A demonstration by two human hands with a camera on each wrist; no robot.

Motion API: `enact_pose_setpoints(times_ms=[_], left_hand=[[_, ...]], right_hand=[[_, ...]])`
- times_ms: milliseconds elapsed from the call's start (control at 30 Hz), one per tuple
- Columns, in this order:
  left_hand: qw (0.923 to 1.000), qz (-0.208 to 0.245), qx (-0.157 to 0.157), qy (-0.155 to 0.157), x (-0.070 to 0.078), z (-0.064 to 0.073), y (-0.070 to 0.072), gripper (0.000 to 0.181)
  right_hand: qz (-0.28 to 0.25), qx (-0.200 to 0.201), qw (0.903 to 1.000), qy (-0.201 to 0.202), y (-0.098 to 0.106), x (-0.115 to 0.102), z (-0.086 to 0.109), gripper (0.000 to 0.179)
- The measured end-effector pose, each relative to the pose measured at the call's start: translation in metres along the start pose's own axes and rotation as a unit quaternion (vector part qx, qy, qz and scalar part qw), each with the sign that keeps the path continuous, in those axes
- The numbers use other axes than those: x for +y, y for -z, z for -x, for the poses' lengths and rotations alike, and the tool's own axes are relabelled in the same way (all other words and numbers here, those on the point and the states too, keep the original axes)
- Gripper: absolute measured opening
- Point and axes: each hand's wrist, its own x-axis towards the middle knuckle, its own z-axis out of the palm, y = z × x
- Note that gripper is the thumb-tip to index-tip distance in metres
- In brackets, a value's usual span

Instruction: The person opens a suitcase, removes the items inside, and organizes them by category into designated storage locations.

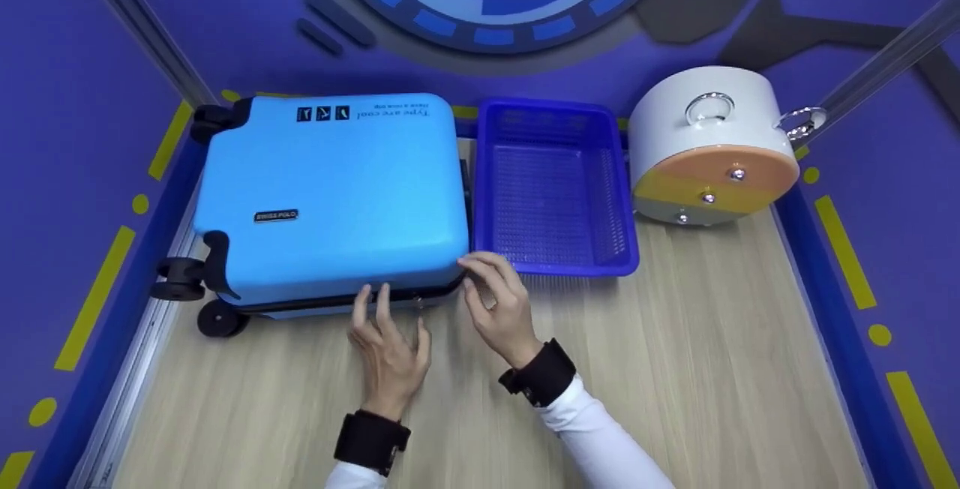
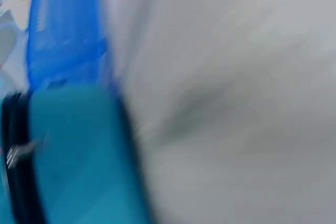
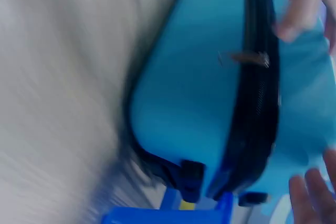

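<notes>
A light blue hard-shell suitcase (image 1: pixel 337 189) lies flat with its wheels to the left. Along its near side runs a black zipper (image 3: pixel 257 93) with a small metal zip pull (image 3: pixel 254 59). My left hand (image 1: pixel 390 361) is at the suitcase's near side, fingers spread, fingertips by the zipper and the lid's edge. The right hand (image 1: pixel 502 309) has its loosely bent fingers at the near right corner of the lid; nothing shows between them. Whether either hand's fingertips touch the shell, I cannot tell. Both wrist views are blurred.
Just right of the suitcase stands a blue plastic basket (image 1: pixel 630 260). Farther right is a round white case (image 1: pixel 705 106) with coloured drawer fronts and ring handles. Blue panels (image 1: pixel 862 174) enclose the wooden surface (image 1: pixel 675 369) at the back and sides.
</notes>
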Motion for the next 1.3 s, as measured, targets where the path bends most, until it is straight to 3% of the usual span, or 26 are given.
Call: enact_pose_setpoints(times_ms=[233, 533, 700, 1000, 1133, 1300], left_hand=[[0.9958, 0.021, -0.030, 0.084, 0.008, 0.026, -0.020, 0.083], [0.9842, 0.045, -0.071, 0.156, 0.012, 0.022, -0.026, 0.038], [0.9862, 0.046, -0.061, 0.147, 0.009, 0.013, -0.025, 0.028], [0.9884, 0.035, -0.050, 0.139, 0.005, 0.007, -0.020, 0.013], [0.9930, 0.030, -0.050, 0.103, 0.002, 0.006, -0.015, 0.005], [0.9969, 0.009, -0.051, 0.060, -0.006, 0.006, -0.006, 0.009]], right_hand=[[0.024, -0.029, 0.9992, 0.010, -0.003, 0.006, -0.023, 0.032], [0.036, -0.111, 0.9921, 0.045, -0.012, 0.010, -0.047, 0.037], [0.046, -0.142, 0.9880, 0.040, -0.021, 0.011, -0.047, 0.052], [0.047, -0.124, 0.9898, 0.053, -0.030, 0.014, -0.042, 0.059], [0.042, -0.114, 0.9912, 0.051, -0.030, 0.013, -0.042, 0.058], [0.045, -0.112, 0.9915, 0.048, -0.030, 0.013, -0.042, 0.058]])
